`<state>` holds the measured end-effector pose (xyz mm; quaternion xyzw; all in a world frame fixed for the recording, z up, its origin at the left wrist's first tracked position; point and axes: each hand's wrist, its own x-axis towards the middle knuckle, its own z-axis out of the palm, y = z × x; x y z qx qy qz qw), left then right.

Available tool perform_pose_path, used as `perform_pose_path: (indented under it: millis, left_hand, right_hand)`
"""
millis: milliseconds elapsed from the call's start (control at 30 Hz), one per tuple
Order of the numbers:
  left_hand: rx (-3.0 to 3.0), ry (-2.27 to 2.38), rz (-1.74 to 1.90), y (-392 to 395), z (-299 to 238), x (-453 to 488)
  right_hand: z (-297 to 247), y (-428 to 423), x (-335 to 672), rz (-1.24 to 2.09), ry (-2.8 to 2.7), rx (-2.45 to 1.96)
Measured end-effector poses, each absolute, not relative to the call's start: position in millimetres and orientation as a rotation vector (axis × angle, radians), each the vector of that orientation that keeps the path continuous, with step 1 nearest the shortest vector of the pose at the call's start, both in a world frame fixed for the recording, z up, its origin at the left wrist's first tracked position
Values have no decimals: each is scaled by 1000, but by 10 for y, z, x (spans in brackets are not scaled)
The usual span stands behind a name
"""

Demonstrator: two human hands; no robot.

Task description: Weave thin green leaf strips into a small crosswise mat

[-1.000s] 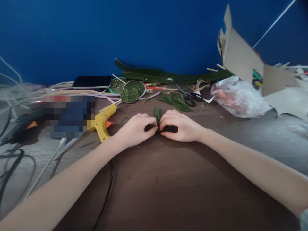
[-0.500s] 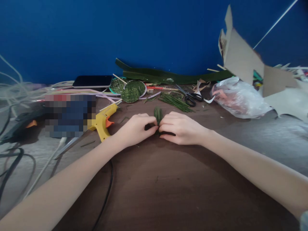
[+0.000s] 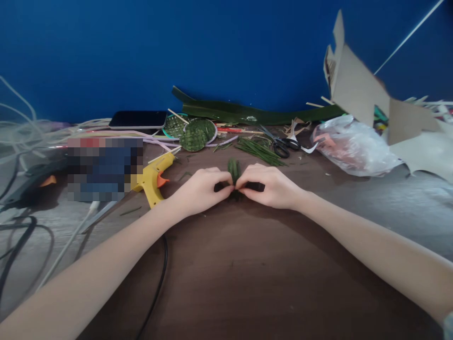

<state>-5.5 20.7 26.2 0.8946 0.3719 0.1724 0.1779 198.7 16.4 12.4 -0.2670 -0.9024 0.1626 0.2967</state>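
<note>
A small piece of green leaf strips [image 3: 232, 166] stands between my hands over the brown table, its lower part mostly covered by fingertips. My left hand [image 3: 209, 190] pinches it from the left with thumb and forefinger. From the other side my right hand [image 3: 271, 186] pinches it too, and the fingertips of both hands nearly meet. Beyond them lie a bundle of thin green strips [image 3: 260, 150] and black-handled scissors [image 3: 282, 147]. Two round woven green discs, the nearer one [image 3: 194, 135] with a pale lilac rim, overlap at the back.
A yellow glue gun [image 3: 151, 182] with an orange trigger lies close to my left wrist. Behind are a dark phone [image 3: 138, 119] and long green leaves [image 3: 226, 111]. A clear plastic bag [image 3: 357, 146] and cut cardboard [image 3: 361, 85] stand at right. A black cable [image 3: 161, 278] crosses the table.
My right hand's fingers have drawn into a tighter thumb-and-forefinger pinch, leaving a gap in the curl. My left hand keeps its hold. The view has shifted slightly.
</note>
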Motion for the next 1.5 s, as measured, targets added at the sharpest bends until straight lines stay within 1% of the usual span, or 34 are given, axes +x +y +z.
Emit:
perform_pose_path:
  millis: [133, 333, 500, 633, 767, 867, 1100, 1333, 1500]
  left_hand:
    - [2519, 1054, 491, 209, 251, -61]
    - [2498, 1062, 446, 210, 260, -64]
    - [2500, 1049, 443, 217, 252, -70]
    - [2502, 1040, 458, 220, 241, -72]
    - [2515, 1062, 480, 211, 248, -64]
    - [2525, 1083, 480, 205, 253, -56]
    - [2532, 1053, 479, 213, 253, -61]
    - [2601, 882, 477, 221, 260, -75]
    - [2614, 827, 478, 235, 238, -82]
  right_hand:
    - [142, 157, 1977, 447, -2433, -708]
    - [138, 142, 1956, 257, -2643, -671]
    - [130, 139, 1960, 152, -2630, -600]
    - [124, 145, 1963, 275, -2557, -620]
    - [122, 172, 1970, 484, -2420, -742]
    - [107, 203, 1983, 581, -2308, -849]
    - [73, 219, 1980, 722, -2098, -1085]
    - [80, 213, 1970, 845, -2016, -1138]
    - [88, 216, 1965, 859, -2028, -1141]
